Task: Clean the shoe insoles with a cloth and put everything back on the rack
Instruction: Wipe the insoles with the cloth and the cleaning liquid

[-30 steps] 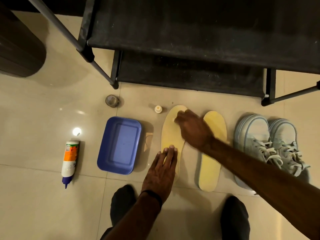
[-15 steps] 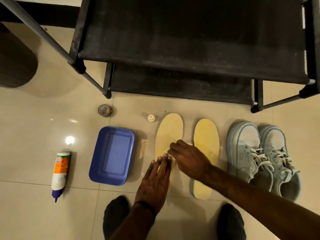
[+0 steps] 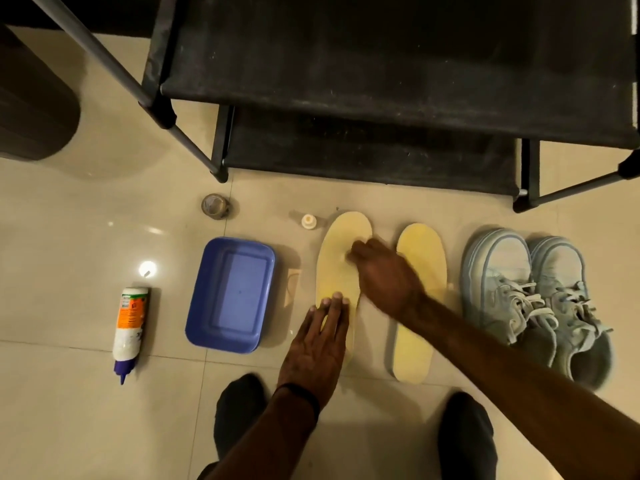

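- The pale yellow foam insole (image 3: 337, 271) on the left lies flat on the glossy beige tiled floor (image 3: 69, 237), toe end toward the rack.
- The left hand (image 3: 317, 351) rests flat on that insole's heel half, fingers straight and together, pinning it down.
- The right hand (image 3: 384, 277) sits over the insole's front half with fingers curled downward onto the surface; whether a cloth is under them cannot be told, as the hand is blurred.
- A second pale yellow foam insole (image 3: 420, 327) lies just beside the first on the right, parallel to it, partly crossed by the right forearm.
- A pair of light blue-grey lace-up sneakers (image 3: 540, 299) stands to the right of the second insole, the two shoes side by side and touching.
- A blue rectangular plastic tub (image 3: 232, 292) sits on the floor left of the first insole.
- A small white bottle cap (image 3: 308, 221) stands near the first insole's toe.
- A small round roll of tape (image 3: 214, 205) lies farther left, near the rack's leg.
- A white squeeze bottle with an orange label and purple nozzle (image 3: 129, 332) lies on its side well left of the tub.
- The black fabric-shelved metal shoe rack (image 3: 381, 64) stands beyond all of these.
- Two dark-socked feet (image 3: 239, 410) show at the bottom edge.
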